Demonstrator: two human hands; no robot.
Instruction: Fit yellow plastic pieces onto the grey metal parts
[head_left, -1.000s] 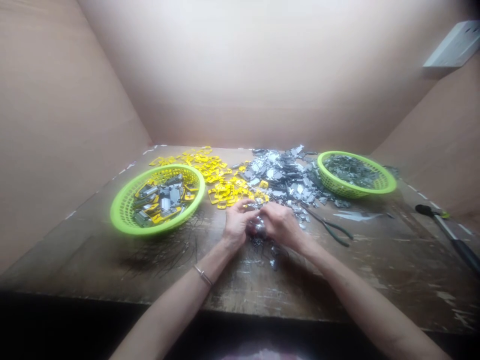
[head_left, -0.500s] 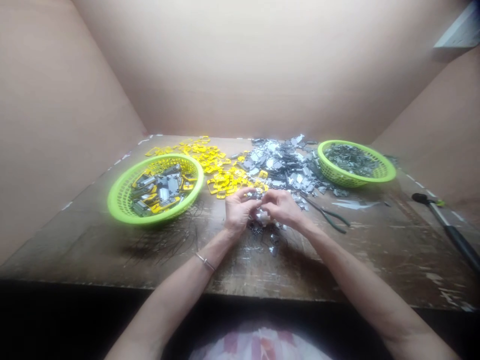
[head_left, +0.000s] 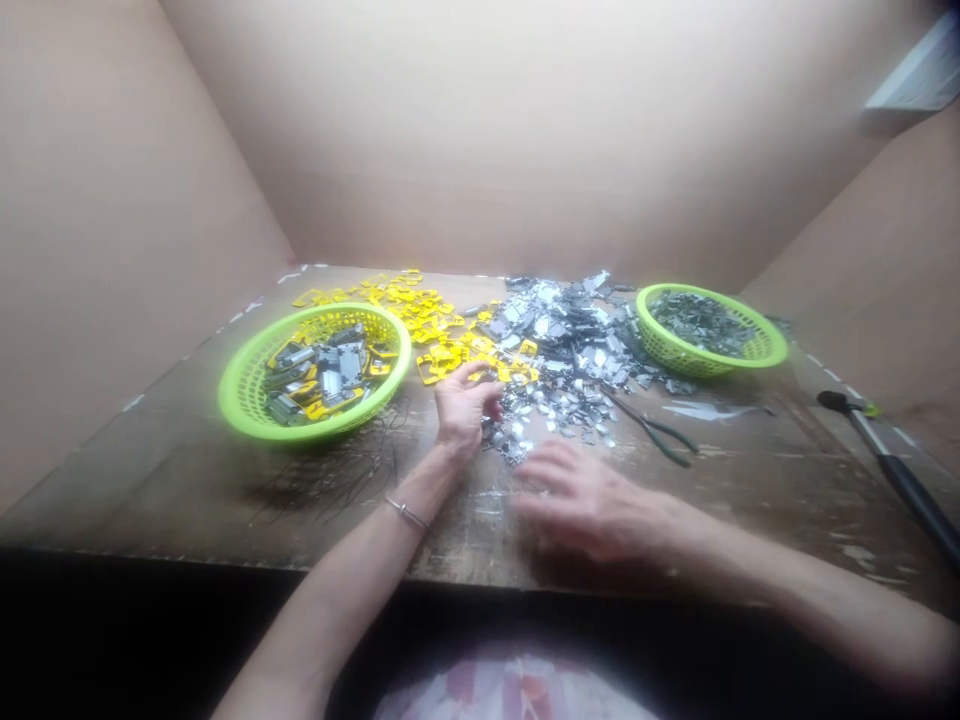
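My left hand [head_left: 460, 408] is curled at the front of the yellow pieces, its thumb and fingers closed round something small that I cannot make out. Just right of it lie loose small metal bits [head_left: 514, 440]. My right hand [head_left: 585, 500] is low over the table, palm down and blurred, with fingers stretched out and apart; I see nothing held in it. Yellow frame-like pieces [head_left: 439, 330] are spread beyond my left hand. A heap of grey metal plates [head_left: 562, 320] lies behind the small bits.
On the left stands a green basket [head_left: 247, 425] of grey-and-yellow assembled pieces. Another green basket [head_left: 772, 355], at the back right, holds grey metal parts. Pliers [head_left: 664, 435] lie right of the small bits. A black-handled tool [head_left: 911, 490] rests at the right edge of the wooden table [head_left: 750, 500].
My hands were together over the small bits and have parted. My right hand has come down towards the near table edge, while my left has shifted slightly left. The small bits are now more exposed.
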